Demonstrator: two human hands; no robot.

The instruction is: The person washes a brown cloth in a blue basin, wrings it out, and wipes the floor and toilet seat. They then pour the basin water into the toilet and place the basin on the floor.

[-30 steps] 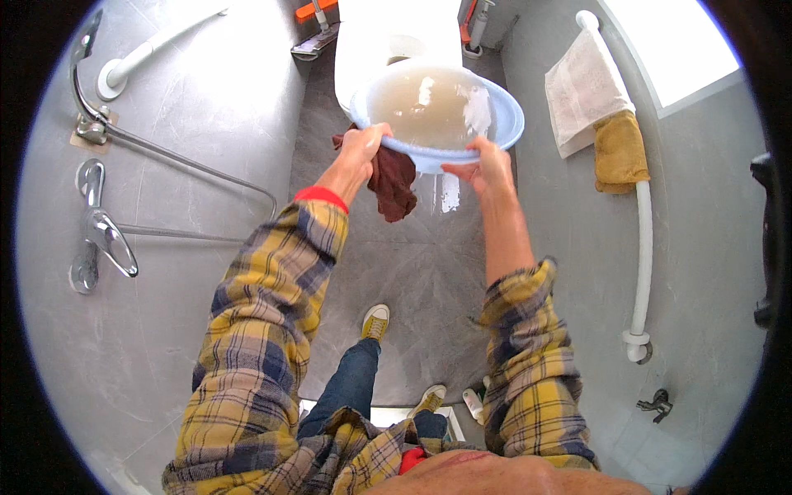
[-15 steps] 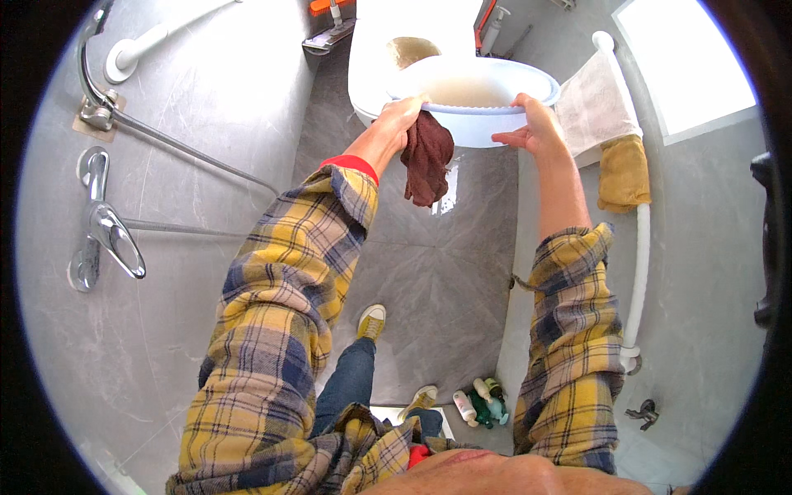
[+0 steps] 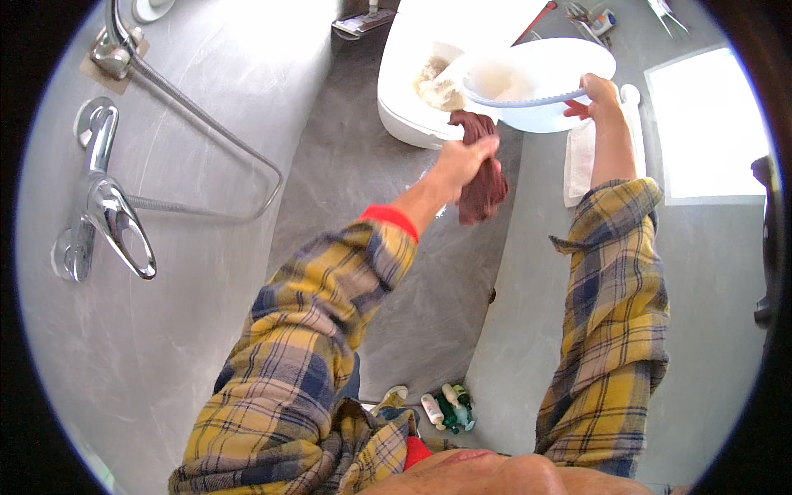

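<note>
My right hand [image 3: 601,95] grips the rim of a large pale-blue plastic basin [image 3: 540,121], which is tilted to the left over a white toilet [image 3: 412,124]. Cloudy, whitish water [image 3: 445,92] shows in the toilet bowl under the basin's lowered side, and some liquid shows inside the basin. In front of the toilet, my left hand [image 3: 462,169] is closed around a wet-looking, dark reddish-brown cloth [image 3: 484,198] that hangs down over the floor. That hand is apart from the basin.
A chrome mixer tap [image 3: 115,214] and a looping shower hose [image 3: 206,107] are on the left wall. A white towel [image 3: 580,157] hangs from a white rail [image 3: 631,97] at the right. Several bottles [image 3: 450,408] stand low by the right wall; a flat mop [image 3: 363,23] is beside the toilet.
My left hand has let go of the basin rim and come nearer with the cloth. My right hand has raised the basin's right side, so it tilts left over the toilet, and whitish water has appeared there.
</note>
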